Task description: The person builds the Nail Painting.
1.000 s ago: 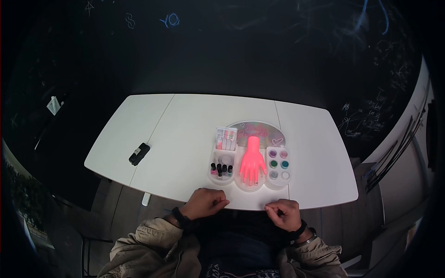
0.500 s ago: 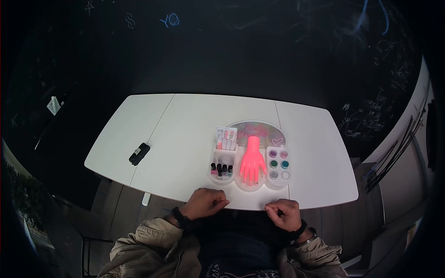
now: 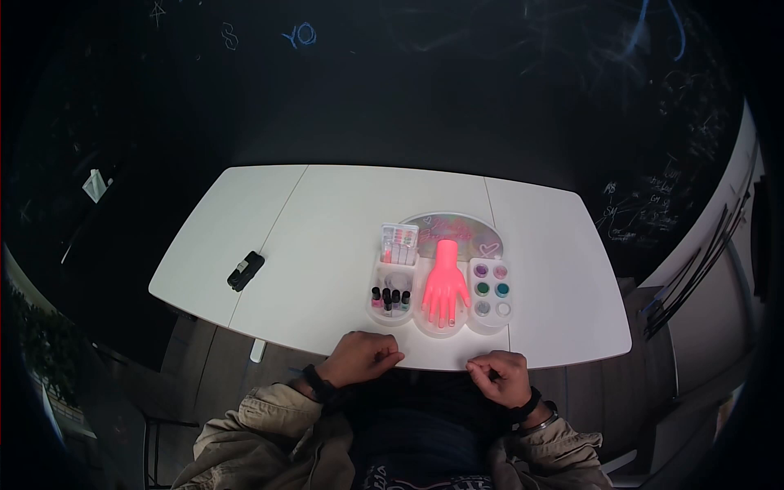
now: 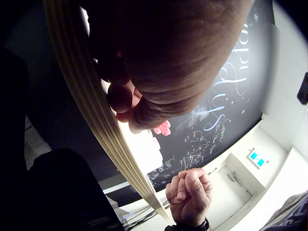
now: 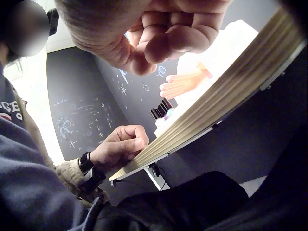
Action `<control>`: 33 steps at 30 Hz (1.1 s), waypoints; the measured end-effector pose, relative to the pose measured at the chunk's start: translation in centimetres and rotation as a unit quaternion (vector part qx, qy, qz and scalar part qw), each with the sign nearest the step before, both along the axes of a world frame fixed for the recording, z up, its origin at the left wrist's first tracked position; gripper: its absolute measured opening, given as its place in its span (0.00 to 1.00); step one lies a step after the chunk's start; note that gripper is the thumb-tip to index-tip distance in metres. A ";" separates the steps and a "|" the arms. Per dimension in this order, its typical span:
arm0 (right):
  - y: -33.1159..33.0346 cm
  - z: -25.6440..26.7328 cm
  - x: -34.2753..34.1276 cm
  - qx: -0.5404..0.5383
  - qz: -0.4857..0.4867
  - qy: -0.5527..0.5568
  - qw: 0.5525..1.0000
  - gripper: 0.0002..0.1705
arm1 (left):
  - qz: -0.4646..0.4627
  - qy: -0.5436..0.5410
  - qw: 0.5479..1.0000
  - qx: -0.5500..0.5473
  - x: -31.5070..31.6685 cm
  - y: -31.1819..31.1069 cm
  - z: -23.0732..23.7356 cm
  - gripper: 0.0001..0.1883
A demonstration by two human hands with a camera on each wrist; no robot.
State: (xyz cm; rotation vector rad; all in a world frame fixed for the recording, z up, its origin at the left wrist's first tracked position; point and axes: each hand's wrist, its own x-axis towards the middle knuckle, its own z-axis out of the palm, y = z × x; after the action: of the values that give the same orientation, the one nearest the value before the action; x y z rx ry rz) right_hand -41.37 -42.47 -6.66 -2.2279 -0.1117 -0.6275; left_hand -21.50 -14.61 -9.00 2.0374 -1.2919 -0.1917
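Note:
My left hand [image 3: 362,358] rests at the table's front edge, fingers loosely curled and holding nothing. To its right, my right hand [image 3: 501,379] lies at the same edge with relaxed, bent fingers and thumb, also without anything in it. Just beyond both hands stands a white manicure set tray [image 3: 426,329]. A bright pink model hand [image 3: 445,282] lies in its middle, fingers toward me. Several small black-capped nail polish bottles [image 3: 387,300] stand in the left section, below a clear-lidded case [image 3: 399,245]. Pots of coloured glitter [image 3: 483,289] fill the right section.
The set's rounded back panel [image 3: 488,237] has pink lettering and a heart. On the left part of the white table [image 3: 327,237] lies a small black device [image 3: 245,271]. A blackboard wall [image 3: 392,98] with chalk marks rises behind the table.

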 end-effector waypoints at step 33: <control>-0.1 -0.6 0.0 0.002 -0.003 -0.016 1.000 0.04 | 0.472 -0.159 0.863 -0.079 19.0 21.0 0.8 0.31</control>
State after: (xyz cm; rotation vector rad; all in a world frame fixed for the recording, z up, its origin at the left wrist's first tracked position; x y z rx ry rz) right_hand -41.37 -42.60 -7.28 -2.2153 -0.1199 -0.6670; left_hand -2.48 6.40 -8.21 2.3628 -0.3184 0.7022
